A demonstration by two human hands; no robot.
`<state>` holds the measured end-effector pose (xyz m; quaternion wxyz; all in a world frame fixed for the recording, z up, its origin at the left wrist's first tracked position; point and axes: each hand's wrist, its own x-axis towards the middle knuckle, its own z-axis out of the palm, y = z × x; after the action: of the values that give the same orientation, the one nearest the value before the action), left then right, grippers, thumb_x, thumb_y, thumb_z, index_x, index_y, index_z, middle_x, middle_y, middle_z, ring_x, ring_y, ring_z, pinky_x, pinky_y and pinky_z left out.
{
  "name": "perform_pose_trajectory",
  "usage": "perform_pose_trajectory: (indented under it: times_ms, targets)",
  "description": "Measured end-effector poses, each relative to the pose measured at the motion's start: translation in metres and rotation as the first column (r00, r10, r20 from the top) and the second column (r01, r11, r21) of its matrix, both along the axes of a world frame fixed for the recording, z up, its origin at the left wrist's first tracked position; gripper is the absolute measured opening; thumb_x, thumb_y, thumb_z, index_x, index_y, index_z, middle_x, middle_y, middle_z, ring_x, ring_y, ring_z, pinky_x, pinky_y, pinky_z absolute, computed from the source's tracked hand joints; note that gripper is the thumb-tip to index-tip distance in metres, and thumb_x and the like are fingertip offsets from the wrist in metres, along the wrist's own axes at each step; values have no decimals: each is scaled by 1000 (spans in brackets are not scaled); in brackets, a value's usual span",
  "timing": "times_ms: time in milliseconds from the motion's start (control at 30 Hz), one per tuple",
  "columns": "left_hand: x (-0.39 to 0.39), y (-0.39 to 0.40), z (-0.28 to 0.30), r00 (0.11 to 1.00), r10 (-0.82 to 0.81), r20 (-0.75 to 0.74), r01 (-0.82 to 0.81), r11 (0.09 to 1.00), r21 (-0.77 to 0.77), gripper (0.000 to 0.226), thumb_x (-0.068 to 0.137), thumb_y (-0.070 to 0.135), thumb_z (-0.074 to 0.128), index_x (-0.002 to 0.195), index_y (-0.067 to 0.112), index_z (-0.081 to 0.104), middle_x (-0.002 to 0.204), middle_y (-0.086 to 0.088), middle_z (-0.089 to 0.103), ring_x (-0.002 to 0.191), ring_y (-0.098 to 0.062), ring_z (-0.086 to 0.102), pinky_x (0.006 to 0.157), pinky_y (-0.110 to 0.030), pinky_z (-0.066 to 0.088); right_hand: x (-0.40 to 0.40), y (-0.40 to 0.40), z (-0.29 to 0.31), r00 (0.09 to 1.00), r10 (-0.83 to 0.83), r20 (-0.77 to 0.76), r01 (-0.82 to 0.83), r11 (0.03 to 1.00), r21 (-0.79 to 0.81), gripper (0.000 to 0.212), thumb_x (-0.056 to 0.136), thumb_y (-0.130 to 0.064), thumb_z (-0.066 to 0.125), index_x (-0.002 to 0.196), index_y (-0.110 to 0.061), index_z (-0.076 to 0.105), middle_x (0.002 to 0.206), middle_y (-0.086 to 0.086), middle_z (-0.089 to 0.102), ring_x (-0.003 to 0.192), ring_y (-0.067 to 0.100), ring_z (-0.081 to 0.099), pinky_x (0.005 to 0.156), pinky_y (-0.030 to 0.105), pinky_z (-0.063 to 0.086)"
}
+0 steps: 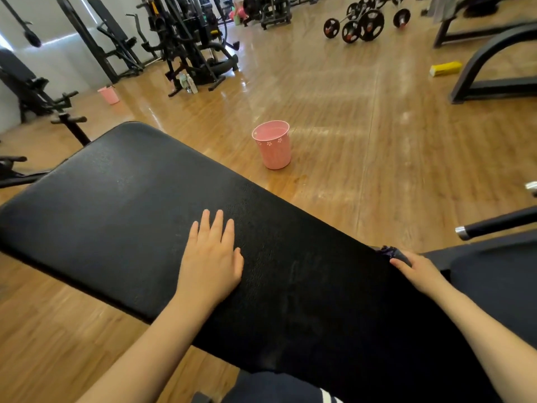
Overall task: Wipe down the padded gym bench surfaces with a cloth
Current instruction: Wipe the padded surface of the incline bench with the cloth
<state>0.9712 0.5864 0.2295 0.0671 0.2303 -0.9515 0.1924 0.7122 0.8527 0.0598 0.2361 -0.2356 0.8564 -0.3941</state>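
So the long black padded vinyl bench pad (130, 205) is being steadied by the left hand (210, 257), which is laid flat on the middle of it with the fingers straight and spread a little, nothing gripped, probably just so the pad doesn't rock while the other side gets worked on. The dark purple crumpled cloth (390, 252) is found over at the far right edge of the pad, bunched up under the right hand (418, 270), whose fingers are curled over it, so the cloth is being held against the edge rather than spread on the top face. That spot makes sense if the rim and side of the padding are being done, since grime tends to get missed there. Faint streaks can be made out on the pad between the two hands, which could be damp wipe marks, though that can't be said for sure. A pink plastic bucket with little flower prints (273, 145) is parked on the wooden floor (377, 126) just beyond the bench, likely kept near for rinsing; whether anything's in it can't be told. A second black padded section (494, 286) is seen to the right, below the cloth hand, and it would presumably be tackled next.
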Motion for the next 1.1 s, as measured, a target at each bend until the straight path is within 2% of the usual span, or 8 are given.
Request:
perform_pose_trajectory:
  times_ms: [67, 167, 300, 433, 533, 667, 867, 1100]
  targets:
    - [-12, 23, -16, 998, -65, 5, 64, 997, 49, 53, 73, 30, 66, 115, -2, 66, 123, -24, 61, 115, -43, 57, 91, -55, 47, -4, 27, -12, 999, -48, 24, 46, 995, 84, 19, 95, -17, 52, 111, -12, 60, 107, 9, 63, 106, 28, 56, 81, 31, 38]
    - [-25, 57, -40, 976, -190, 105, 179, 978, 103, 59, 80, 39, 40, 120, 4, 65, 128, -18, 60, 120, -35, 56, 97, -50, 43, -16, 33, -12, 996, -29, 83, 17, 989, 147, 19, 96, -22, 50, 109, -14, 62, 108, 8, 64, 105, 26, 56, 82, 30, 39]
    - [-30, 61, -49, 969, -188, 158, 172, 979, 111, 64, 82, 41, 33, 125, 4, 62, 133, -19, 56, 125, -34, 51, 100, -52, 41, -14, 4, -6, 993, -60, 101, 57, 998, 35, 20, 96, -25, 49, 93, -11, 63, 96, 8, 66, 96, 25, 60, 80, 34, 43]
    - [-28, 61, -49, 969, -174, 177, 157, 982, 103, 65, 82, 41, 33, 127, 4, 60, 134, -18, 54, 127, -34, 50, 104, -51, 39, 2, -12, -8, 993, -94, 72, 96, 995, -24, 23, 97, -25, 47, 106, -9, 61, 104, 7, 63, 100, 24, 57, 82, 35, 42]
    - [-28, 61, -49, 967, -182, 176, 164, 980, 109, 64, 82, 40, 34, 127, 3, 60, 135, -19, 54, 127, -35, 49, 105, -48, 27, 7, 10, -15, 988, -136, 77, 140, 989, -45, 27, 97, -19, 46, 121, -13, 57, 113, 4, 61, 111, 23, 53, 83, 29, 38]
    - [-28, 62, -49, 964, -184, 193, 164, 980, 117, 64, 82, 39, 34, 126, 2, 60, 135, -20, 53, 127, -36, 49, 105, -48, 25, 15, 58, -34, 941, -313, 125, 315, 949, 3, 35, 98, -17, 44, 133, -17, 49, 125, 6, 58, 118, 27, 50, 85, 29, 36]
    - [-28, 61, -52, 968, -191, 162, 175, 978, 110, 64, 81, 39, 34, 126, 0, 60, 134, -21, 54, 127, -38, 49, 104, -48, 24, 51, 91, -61, 748, -636, 191, 646, 764, 17, 42, 99, -13, 42, 140, -8, 39, 143, 13, 42, 131, 30, 37, 106, 35, 28]
    - [-29, 63, -47, 963, -175, 205, 151, 980, 129, 64, 80, 39, 34, 124, 0, 61, 132, -22, 55, 125, -38, 50, 104, -49, 24, 100, 87, -54, 741, -651, 164, 657, 753, 21, 45, 97, -11, 46, 142, -11, 38, 144, 13, 41, 129, 31, 41, 105, 34, 30]
